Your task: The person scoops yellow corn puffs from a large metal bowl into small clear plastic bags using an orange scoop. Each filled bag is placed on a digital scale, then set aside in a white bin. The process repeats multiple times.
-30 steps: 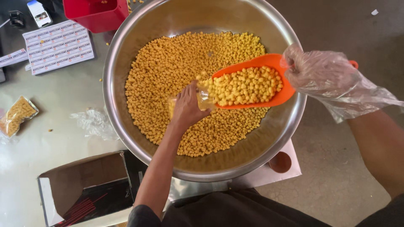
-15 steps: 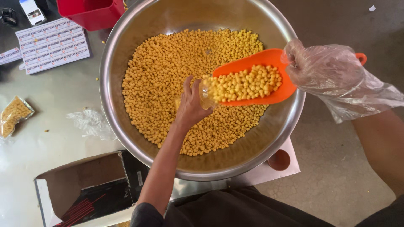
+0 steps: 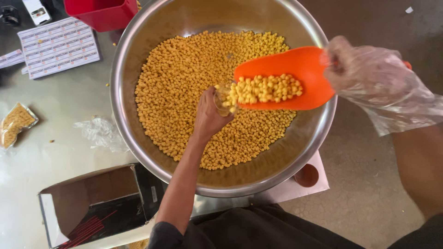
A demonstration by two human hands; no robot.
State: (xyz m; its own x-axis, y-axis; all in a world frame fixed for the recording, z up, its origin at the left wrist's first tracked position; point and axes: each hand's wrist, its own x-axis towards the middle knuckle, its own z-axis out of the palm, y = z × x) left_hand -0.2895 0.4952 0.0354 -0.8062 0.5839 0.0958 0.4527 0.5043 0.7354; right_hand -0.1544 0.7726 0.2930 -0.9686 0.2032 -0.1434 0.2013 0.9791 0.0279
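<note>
A big steel bowl (image 3: pixel 138 152) holds a heap of small yellow puffed balls (image 3: pixel 184 83). My left hand (image 3: pixel 208 117) hovers over the heap and grips a small clear bag (image 3: pixel 224 99) with its mouth up. My right hand (image 3: pixel 364 74), in a loose clear plastic glove, holds an orange scoop (image 3: pixel 295 62) by its handle. The scoop is tilted down to the left, and its tip meets the bag's mouth. Several yellow balls lie in the scoop and slide toward the bag.
A red tub (image 3: pixel 104 14) stands at the bowl's far left rim, with a sheet of printed labels (image 3: pixel 57 46) beside it. A filled clear packet (image 3: pixel 14 124) and a crumpled empty bag (image 3: pixel 99 133) lie left. An open cardboard box (image 3: pixel 92 203) sits near left.
My right hand has tipped the scoop further toward the bag, and fewer balls lie in it. My left hand has stayed on the bag at the scoop's tip.
</note>
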